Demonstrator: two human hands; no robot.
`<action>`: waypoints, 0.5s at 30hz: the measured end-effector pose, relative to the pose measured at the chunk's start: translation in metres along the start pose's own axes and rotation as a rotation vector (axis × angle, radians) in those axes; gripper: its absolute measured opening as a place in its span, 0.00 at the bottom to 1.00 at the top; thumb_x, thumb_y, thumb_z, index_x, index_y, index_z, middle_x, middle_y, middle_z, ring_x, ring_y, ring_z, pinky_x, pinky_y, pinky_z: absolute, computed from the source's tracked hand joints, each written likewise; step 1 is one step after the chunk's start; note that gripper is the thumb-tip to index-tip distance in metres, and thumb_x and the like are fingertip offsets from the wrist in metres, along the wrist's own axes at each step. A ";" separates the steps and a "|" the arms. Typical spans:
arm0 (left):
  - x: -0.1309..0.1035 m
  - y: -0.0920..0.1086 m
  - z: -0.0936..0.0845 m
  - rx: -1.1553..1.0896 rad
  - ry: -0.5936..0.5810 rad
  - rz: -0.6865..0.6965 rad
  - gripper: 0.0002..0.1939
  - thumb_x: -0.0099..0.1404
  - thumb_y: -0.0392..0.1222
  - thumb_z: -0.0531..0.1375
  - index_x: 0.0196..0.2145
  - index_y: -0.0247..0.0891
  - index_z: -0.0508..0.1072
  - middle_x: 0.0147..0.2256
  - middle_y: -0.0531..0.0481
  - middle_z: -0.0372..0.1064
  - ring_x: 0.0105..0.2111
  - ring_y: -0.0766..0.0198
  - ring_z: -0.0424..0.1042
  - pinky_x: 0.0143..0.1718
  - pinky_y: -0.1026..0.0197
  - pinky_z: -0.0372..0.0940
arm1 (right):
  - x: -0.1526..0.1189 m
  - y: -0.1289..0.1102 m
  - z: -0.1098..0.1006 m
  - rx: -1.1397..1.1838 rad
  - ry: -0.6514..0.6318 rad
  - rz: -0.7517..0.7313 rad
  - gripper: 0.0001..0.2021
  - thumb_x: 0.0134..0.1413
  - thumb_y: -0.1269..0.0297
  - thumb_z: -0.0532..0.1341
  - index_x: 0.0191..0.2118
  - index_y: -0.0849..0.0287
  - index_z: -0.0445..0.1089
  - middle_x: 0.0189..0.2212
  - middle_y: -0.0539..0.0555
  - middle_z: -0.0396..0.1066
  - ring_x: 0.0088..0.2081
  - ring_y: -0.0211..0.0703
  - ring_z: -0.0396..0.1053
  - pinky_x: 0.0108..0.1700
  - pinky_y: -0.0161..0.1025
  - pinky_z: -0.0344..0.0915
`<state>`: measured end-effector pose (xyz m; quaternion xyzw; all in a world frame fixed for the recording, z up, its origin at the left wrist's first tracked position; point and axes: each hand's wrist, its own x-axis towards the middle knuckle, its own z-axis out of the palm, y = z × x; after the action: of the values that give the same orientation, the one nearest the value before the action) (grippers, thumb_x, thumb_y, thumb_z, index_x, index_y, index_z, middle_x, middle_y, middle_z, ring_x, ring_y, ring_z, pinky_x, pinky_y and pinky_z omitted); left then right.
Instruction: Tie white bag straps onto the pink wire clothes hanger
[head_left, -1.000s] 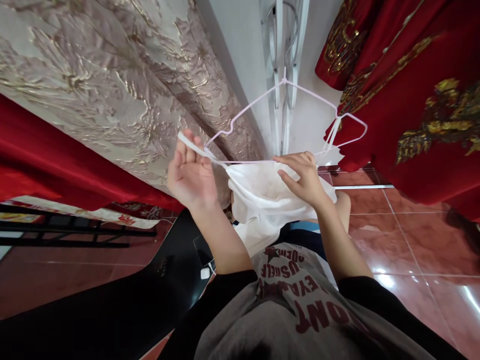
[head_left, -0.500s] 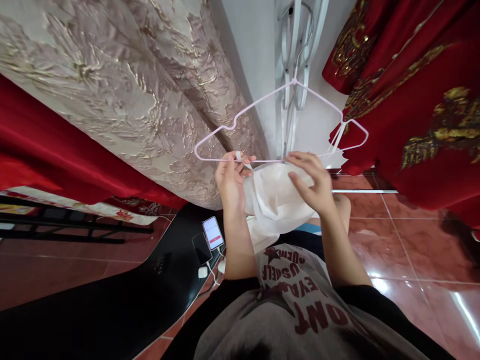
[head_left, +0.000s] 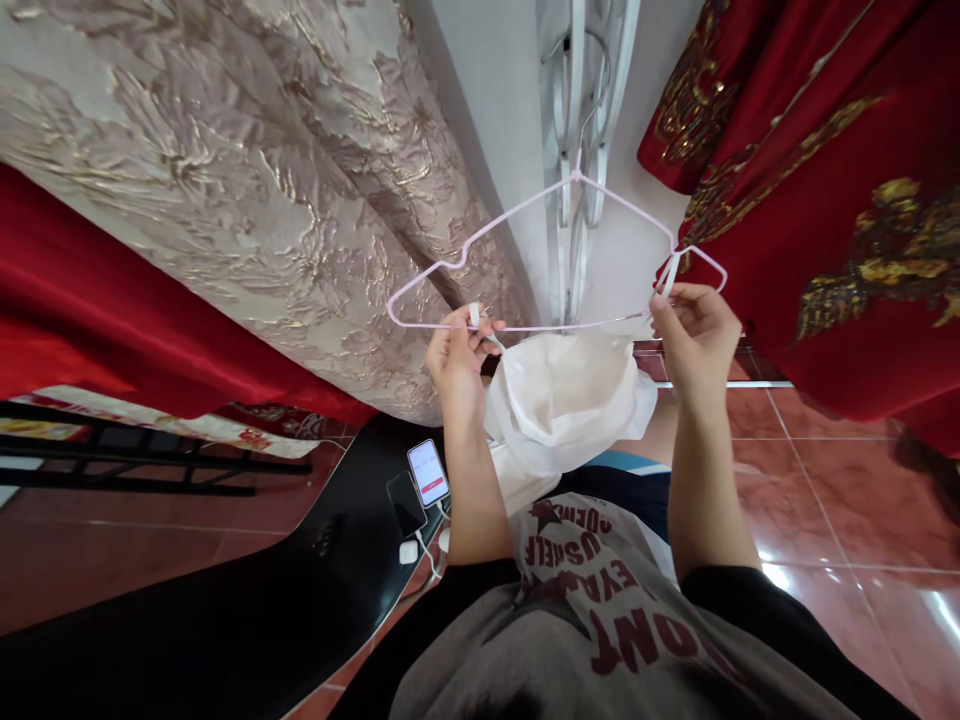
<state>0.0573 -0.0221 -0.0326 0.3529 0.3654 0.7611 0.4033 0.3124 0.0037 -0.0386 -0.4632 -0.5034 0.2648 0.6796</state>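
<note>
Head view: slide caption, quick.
Left hand with one white strap, right hand pinching a second strap looped on a pink hanger, white fabric below.

Both arms reach forward from the body, nearly parallel, and the hands are well apart at almost equal height. The left hand [head_left: 461, 365] has its fingers half bent and pointing inward; whether its thumb presses on them, I cannot tell clearly. The right hand [head_left: 697, 325] brings thumb and forefinger together in a pinch, the other fingers being curled, above a nearly straight wrist [head_left: 697, 410]
</note>
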 end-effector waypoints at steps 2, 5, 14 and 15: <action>0.000 0.000 0.000 0.004 0.003 -0.005 0.19 0.66 0.57 0.72 0.39 0.37 0.81 0.29 0.50 0.73 0.34 0.62 0.82 0.27 0.68 0.68 | -0.002 0.002 0.002 -0.014 0.010 -0.020 0.13 0.56 0.58 0.72 0.44 0.56 0.74 0.33 0.49 0.73 0.30 0.35 0.71 0.36 0.38 0.71; 0.000 0.000 0.000 0.007 -0.002 -0.008 0.19 0.67 0.57 0.71 0.39 0.37 0.81 0.29 0.50 0.73 0.35 0.62 0.82 0.27 0.68 0.68 | -0.004 0.006 0.008 -0.068 0.030 -0.085 0.16 0.57 0.58 0.72 0.48 0.55 0.73 0.34 0.48 0.71 0.31 0.35 0.71 0.35 0.37 0.69; 0.000 -0.002 -0.004 0.020 -0.020 0.002 0.17 0.71 0.55 0.69 0.39 0.37 0.81 0.30 0.49 0.73 0.34 0.63 0.81 0.28 0.67 0.68 | 0.002 0.010 0.022 -0.160 0.180 -0.225 0.13 0.67 0.52 0.65 0.35 0.56 0.74 0.26 0.48 0.71 0.28 0.35 0.69 0.32 0.37 0.65; 0.000 -0.002 -0.004 0.016 -0.023 0.006 0.16 0.71 0.55 0.69 0.40 0.37 0.81 0.30 0.49 0.73 0.34 0.63 0.81 0.28 0.67 0.68 | 0.003 0.009 0.020 -0.137 0.164 -0.208 0.13 0.66 0.51 0.66 0.37 0.56 0.75 0.25 0.48 0.71 0.28 0.36 0.70 0.32 0.37 0.65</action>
<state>0.0547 -0.0229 -0.0361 0.3659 0.3661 0.7551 0.4023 0.2956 0.0179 -0.0439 -0.4738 -0.5084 0.1194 0.7091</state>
